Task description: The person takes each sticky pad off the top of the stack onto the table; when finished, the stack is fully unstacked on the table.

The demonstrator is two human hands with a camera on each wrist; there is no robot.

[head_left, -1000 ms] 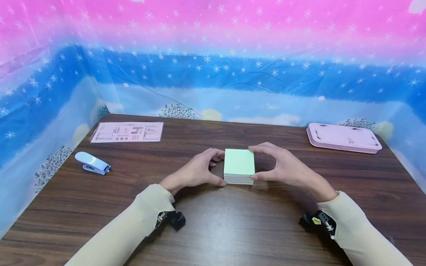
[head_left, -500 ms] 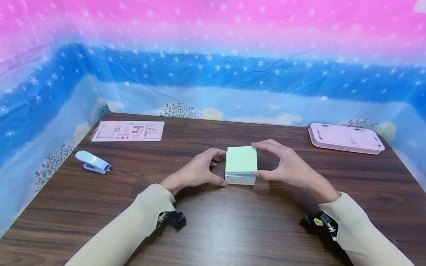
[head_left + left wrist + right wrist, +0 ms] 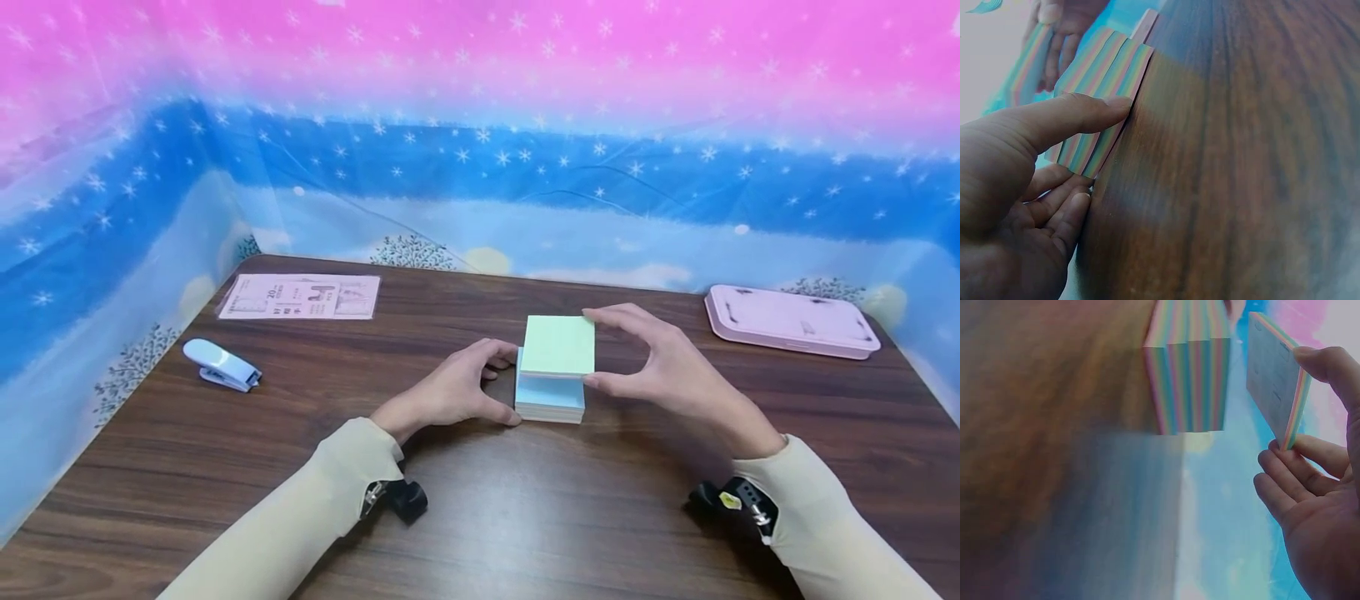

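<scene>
A pad of sticky notes (image 3: 558, 345) with a pale green top sheet is raised above a stack of sticky note pads (image 3: 550, 412). My right hand (image 3: 667, 362) pinches the raised pad by its right corners, thumb in front and fingers behind. In the right wrist view the pad (image 3: 1272, 378) shows striped coloured edges and a greyish printed underside, with a gap to the stack (image 3: 1191, 381). The stack stands on the table with a light blue sheet on top. My left hand (image 3: 457, 387) grips its left side, the thumb (image 3: 1094, 112) across the striped layers.
A white stapler (image 3: 221, 364) lies at the left of the brown wooden table (image 3: 480, 517), with a pink printed card (image 3: 300, 297) behind it. A pink pencil case (image 3: 791, 321) lies at the back right. A snowflake-patterned cloth (image 3: 480, 167) hangs around the table.
My right hand has lifted the green-topped pad up off the stack, which uncovers a light blue sheet below. My left hand keeps its grip on the stack.
</scene>
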